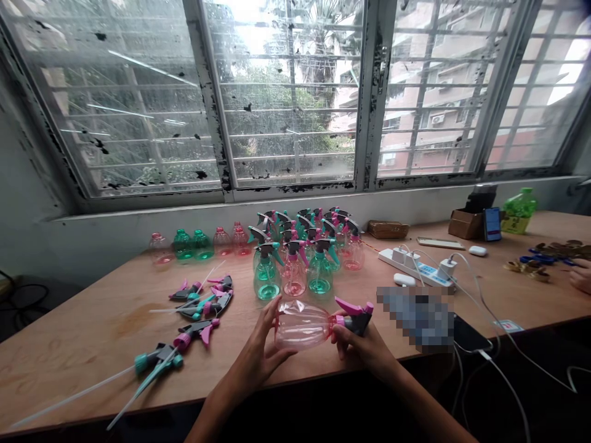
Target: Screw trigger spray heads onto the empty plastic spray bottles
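A clear pink spray bottle [302,325] lies sideways between my two hands above the table's near edge. My left hand [263,344] is wrapped round the bottle's base. At its neck, my right hand [357,344] grips the pink collar of the grey and pink spray head [356,317], which sits on the bottle. Loose spray heads [198,332] with thin tubes lie to the left, some pink and grey, some teal and grey. Beyond my hands stands a group of green and pink bottles [295,271] with spray heads on.
Several bottles without heads [202,245] stand at the back left. To the right are a white power strip [415,267] with cables, a black phone [471,334], a cardboard box [465,223] and a green bottle [519,212]. Another person's hand [580,275] shows at the right edge.
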A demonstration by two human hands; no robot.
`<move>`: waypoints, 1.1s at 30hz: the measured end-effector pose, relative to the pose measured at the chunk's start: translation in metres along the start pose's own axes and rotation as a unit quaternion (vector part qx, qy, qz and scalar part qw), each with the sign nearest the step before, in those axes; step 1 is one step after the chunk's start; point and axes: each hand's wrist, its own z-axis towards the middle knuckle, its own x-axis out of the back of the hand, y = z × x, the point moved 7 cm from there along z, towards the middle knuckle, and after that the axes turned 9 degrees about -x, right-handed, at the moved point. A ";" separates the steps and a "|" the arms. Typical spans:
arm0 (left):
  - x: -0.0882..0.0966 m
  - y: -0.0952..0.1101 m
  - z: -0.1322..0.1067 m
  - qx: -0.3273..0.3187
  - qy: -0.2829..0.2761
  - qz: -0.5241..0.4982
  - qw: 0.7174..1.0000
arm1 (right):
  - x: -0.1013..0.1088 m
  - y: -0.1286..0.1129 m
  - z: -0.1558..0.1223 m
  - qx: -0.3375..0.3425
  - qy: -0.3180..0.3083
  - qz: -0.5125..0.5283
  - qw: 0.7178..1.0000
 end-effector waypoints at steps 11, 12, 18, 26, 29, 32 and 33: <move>-0.002 0.002 -0.001 0.009 -0.024 -0.055 0.998 | 0.001 0.003 0.001 0.003 -0.005 0.030 1.000; -0.003 0.002 -0.002 0.007 -0.022 -0.055 0.998 | 0.001 0.002 0.001 0.002 -0.002 0.032 0.999; -0.009 -0.009 -0.005 0.035 -0.020 -0.079 0.996 | 0.001 0.003 0.001 -0.008 -0.005 0.041 0.999; -0.007 -0.007 -0.002 0.039 -0.038 -0.046 0.997 | 0.003 0.007 0.004 0.007 -0.010 0.036 0.999; -0.007 -0.010 -0.004 0.037 -0.022 -0.023 0.999 | 0.003 0.007 0.003 0.004 -0.009 0.042 0.999; -0.008 -0.012 -0.006 0.040 -0.027 -0.012 0.999 | 0.002 0.005 0.003 0.006 -0.013 0.040 0.999; -0.008 -0.011 -0.006 0.039 -0.030 -0.012 0.999 | 0.001 0.005 0.003 0.005 -0.013 0.039 0.999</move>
